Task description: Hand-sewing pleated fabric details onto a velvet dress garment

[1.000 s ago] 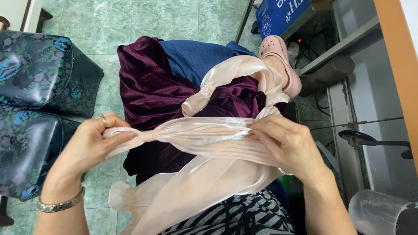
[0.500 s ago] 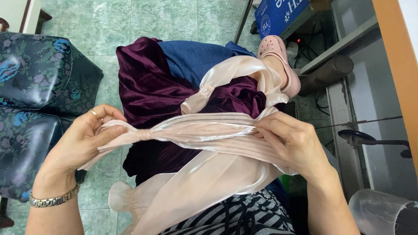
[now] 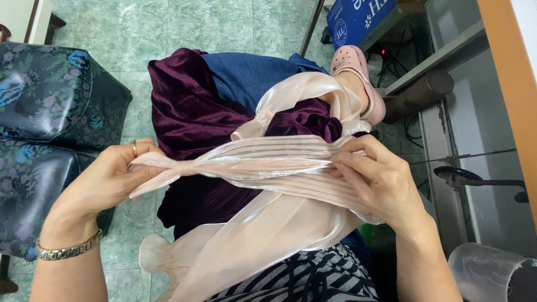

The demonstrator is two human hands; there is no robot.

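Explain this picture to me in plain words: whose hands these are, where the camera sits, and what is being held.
There is no machine here. A camera worn on a person's head looks straight down at their own two bare hands. The left hand and the right hand both grip a sheer pale pink ribbon, pulled into a band between them. Beneath it, on the lap, lie dark purple velvet cloth and blue fabric. A foot in a pink clog rests on the green tiled floor. A dark floral cushioned seat stands at the left.

Both hands (image 3: 106, 179) (image 3: 386, 184) stretch sheer pink fabric (image 3: 263, 162).
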